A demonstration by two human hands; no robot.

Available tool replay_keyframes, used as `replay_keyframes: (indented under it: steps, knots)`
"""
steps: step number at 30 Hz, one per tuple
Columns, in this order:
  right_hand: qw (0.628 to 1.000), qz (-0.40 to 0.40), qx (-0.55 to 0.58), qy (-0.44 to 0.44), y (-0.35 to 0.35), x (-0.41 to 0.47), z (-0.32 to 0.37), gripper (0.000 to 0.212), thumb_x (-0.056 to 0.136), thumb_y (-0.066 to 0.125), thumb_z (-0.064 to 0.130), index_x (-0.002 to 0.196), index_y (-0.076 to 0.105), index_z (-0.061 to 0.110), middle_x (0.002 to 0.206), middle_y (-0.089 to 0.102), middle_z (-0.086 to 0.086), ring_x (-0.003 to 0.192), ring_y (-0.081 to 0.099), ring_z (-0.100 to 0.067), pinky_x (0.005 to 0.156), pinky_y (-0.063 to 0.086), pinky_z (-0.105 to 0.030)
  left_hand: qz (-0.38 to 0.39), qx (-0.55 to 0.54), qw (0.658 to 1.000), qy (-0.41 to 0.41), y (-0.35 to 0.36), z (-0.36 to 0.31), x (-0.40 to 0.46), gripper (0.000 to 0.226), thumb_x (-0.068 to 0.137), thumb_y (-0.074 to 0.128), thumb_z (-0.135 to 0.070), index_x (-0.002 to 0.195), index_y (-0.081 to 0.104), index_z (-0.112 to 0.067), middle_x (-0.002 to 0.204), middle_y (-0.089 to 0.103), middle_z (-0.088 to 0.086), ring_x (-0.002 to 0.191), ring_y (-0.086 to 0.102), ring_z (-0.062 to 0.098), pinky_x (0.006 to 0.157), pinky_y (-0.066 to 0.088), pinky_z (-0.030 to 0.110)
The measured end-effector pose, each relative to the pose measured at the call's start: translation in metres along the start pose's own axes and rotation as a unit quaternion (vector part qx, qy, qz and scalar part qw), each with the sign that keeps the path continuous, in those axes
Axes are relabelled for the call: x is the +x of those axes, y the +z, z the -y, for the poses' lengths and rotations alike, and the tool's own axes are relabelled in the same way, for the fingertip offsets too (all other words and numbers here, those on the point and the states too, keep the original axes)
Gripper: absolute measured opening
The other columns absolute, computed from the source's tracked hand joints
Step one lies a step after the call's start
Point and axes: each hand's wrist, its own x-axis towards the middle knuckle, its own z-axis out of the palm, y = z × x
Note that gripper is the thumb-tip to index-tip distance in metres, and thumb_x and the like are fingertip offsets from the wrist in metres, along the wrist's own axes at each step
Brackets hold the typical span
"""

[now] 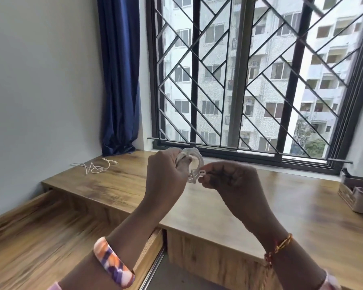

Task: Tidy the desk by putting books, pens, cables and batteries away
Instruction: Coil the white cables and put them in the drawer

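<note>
Both hands gripped one coiled white cable [194, 164]: left hand [166, 174] around its loops, right hand [228, 178] pinching its end, above the desk [281, 206] beyond its front edge.

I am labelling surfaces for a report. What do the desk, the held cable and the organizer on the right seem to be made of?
Desk: wood or wood-look laminate, smooth, with printed-looking grain.
Coiled cable, gripped by the left hand and pinched by the right hand: white, flexible, probably plastic-coated.
Organizer: matte grey-beige compartments; material unclear.
</note>
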Motion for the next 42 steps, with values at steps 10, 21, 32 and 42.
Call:
replay_keyframes:
  steps: [10, 21, 32, 42]
  knots:
    - [0.985, -0.05, 0.157, 0.045, -0.01, 0.0, 0.002, 0.03, 0.066, 0.076, 0.027, 0.082, 0.067, 0.003, 0.083, 0.068, -0.014, 0.079, 0.064, -0.023, 0.077, 0.055, -0.046, 0.034, -0.097, 0.992, 0.067, 0.008, -0.014, -0.009, 0.015, 0.085, 0.064, -0.022, 0.078, 0.071, -0.01, 0.057, 0.064, 0.007, 0.049, 0.051, 0.019, 0.048, 0.045, 0.04]
    - [0.986, -0.035, 0.151, 0.064, 0.005, 0.002, 0.007, 0.022, 0.062, 0.077, -0.001, 0.078, 0.061, 0.0, 0.066, 0.065, -0.014, 0.06, 0.062, -0.021, 0.062, 0.055, -0.039, 0.086, -0.177, 0.979, 0.045, -0.009, 0.002, -0.01, 0.026, 0.075, 0.066, -0.038, 0.089, 0.073, -0.018, 0.074, 0.072, 0.003, 0.069, 0.068, 0.024, 0.062, 0.055, 0.048]
    - [0.991, 0.071, 0.098, 0.054, 0.038, 0.013, 0.009, 0.019, 0.066, 0.075, -0.01, 0.074, 0.06, -0.001, 0.064, 0.054, -0.017, 0.057, 0.054, -0.02, 0.053, 0.053, -0.028, 0.2, -0.464, 0.78, -0.37, -0.045, 0.018, -0.009, 0.031, 0.055, 0.067, -0.013, 0.085, 0.064, -0.004, 0.075, 0.063, 0.009, 0.067, 0.058, 0.02, 0.063, 0.047, 0.027]
    - [0.982, 0.089, 0.118, 0.12, 0.079, 0.006, -0.011, 0.021, 0.065, 0.077, -0.007, 0.08, 0.064, 0.0, 0.074, 0.065, -0.023, 0.063, 0.063, -0.024, 0.057, 0.054, -0.03, 0.028, -0.082, 0.983, -0.164, -0.045, 0.053, -0.025, 0.012, 0.082, 0.063, -0.007, 0.085, 0.07, -0.015, 0.071, 0.064, -0.007, 0.063, 0.056, 0.002, 0.052, 0.043, 0.007]
